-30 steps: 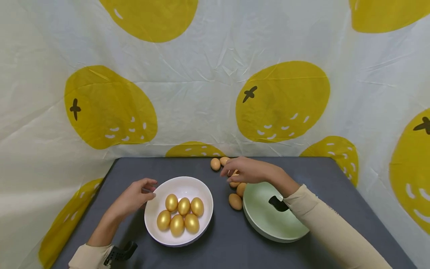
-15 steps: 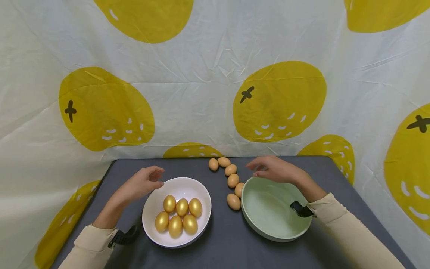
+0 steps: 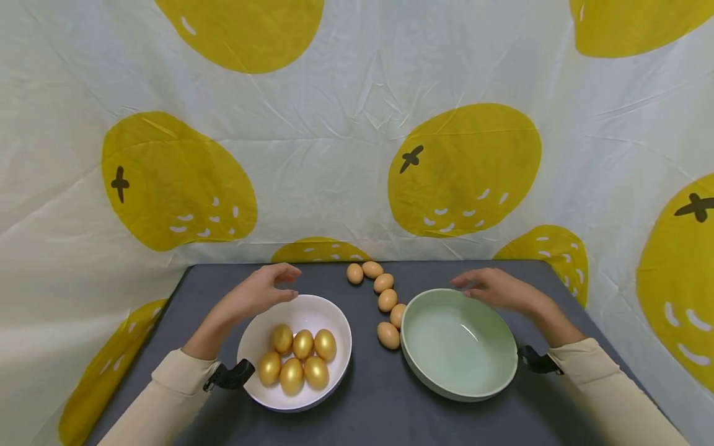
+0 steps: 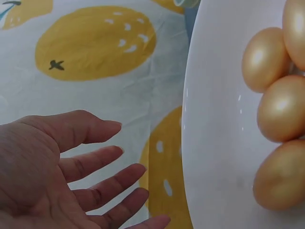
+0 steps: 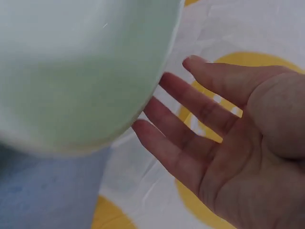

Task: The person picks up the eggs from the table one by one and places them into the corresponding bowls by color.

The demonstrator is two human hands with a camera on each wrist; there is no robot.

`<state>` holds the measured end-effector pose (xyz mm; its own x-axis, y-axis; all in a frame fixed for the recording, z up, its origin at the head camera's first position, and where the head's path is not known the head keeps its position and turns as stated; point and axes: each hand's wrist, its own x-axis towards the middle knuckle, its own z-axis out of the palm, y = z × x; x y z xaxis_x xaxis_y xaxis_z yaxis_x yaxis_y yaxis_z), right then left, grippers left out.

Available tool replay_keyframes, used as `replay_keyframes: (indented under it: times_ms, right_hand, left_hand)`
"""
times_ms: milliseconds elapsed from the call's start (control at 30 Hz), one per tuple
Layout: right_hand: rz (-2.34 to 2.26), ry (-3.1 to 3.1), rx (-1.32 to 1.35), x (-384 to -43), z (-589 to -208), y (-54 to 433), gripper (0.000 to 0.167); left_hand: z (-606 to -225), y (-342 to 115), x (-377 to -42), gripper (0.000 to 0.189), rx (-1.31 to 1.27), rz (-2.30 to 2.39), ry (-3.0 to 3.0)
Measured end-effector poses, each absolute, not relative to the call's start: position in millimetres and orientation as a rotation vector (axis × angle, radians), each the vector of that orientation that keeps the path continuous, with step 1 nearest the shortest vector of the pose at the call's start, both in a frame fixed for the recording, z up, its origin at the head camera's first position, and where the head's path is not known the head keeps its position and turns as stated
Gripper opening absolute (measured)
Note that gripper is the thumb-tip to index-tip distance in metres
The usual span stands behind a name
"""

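Observation:
My left hand point(image 3: 261, 291) hovers at the back left rim of a white bowl point(image 3: 251, 337) that holds several golden eggs point(image 3: 292, 375). Its fingers are loosely spread and hold nothing; the left wrist view shows them apart from the bowl. Near the back right rim of a pale green bowl point(image 3: 457, 353) is my right hand point(image 3: 504, 290), its fingers relaxed with nothing in them. In the right wrist view some fingertips reach behind that bowl's edge; whether they touch it I cannot tell. The green bowl's visible inside shows no eggs.
Several brown eggs point(image 3: 387, 300) lie in a curved line between the bowls, running toward the back edge of the dark grey table point(image 3: 370, 402). One brown egg sits close to the green bowl. Behind the table hangs a white cloth point(image 3: 323, 179) with yellow fruit prints.
My right hand has drawn back rightward from above the brown eggs to the green bowl's far rim. The left hand has moved up and right along the white bowl's rim.

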<state>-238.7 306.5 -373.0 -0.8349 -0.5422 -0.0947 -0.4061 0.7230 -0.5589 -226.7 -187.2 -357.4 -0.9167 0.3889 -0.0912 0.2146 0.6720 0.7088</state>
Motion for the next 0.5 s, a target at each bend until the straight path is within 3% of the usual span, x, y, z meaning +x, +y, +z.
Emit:
replay_keyframes:
  times_ms: [500]
  right_hand:
    - [-1.115,2.325,-0.602,-222,-397,358,0.052]
  left_hand:
    - [-356,-148,-249,0.043,0.652,0.984,2.644]
